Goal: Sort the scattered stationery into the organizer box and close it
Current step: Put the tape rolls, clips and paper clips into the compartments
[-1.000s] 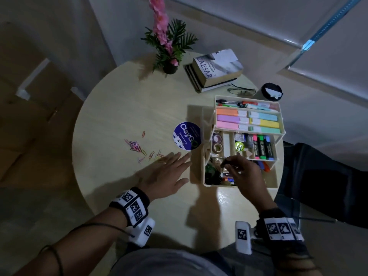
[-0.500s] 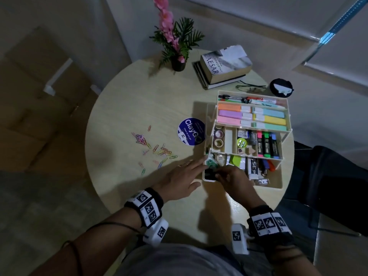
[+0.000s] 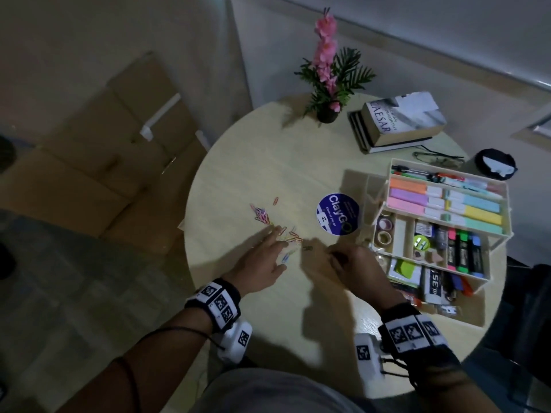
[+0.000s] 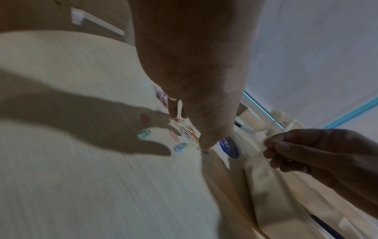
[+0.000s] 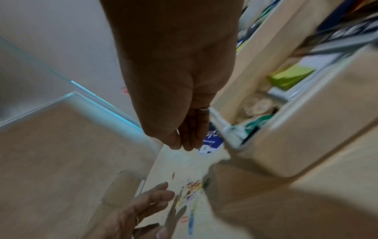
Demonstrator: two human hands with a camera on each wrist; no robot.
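Note:
Coloured paper clips (image 3: 286, 238) lie scattered on the round table (image 3: 268, 150), with a second bunch (image 3: 261, 214) farther left. My left hand (image 3: 277, 234) lies flat on the table, fingers spread over the near clips (image 4: 144, 134). My right hand (image 3: 335, 254) hovers just right of a small dark binder clip (image 3: 308, 248), fingers curled, with nothing visible between them. The beige organizer box (image 3: 465, 323) stands open at the right, its tiers holding highlighters, markers, tape rolls and notes. In the right wrist view my right hand (image 5: 184, 143) hangs beside the box (image 5: 286, 145), above the clips (image 5: 190, 189).
A round blue ClayGo sticker (image 3: 338, 213) lies between the clips and the box. A potted pink flower (image 3: 328, 114), stacked books (image 3: 399, 123), glasses (image 3: 438, 158) and a black round object (image 3: 496, 166) sit along the far edge. Cardboard boxes (image 3: 119, 159) stand on the floor at left.
My right hand has left the box's lower left compartment and moved left over the table. My left hand slid left from the box's edge onto the paper clips. The head view swung left.

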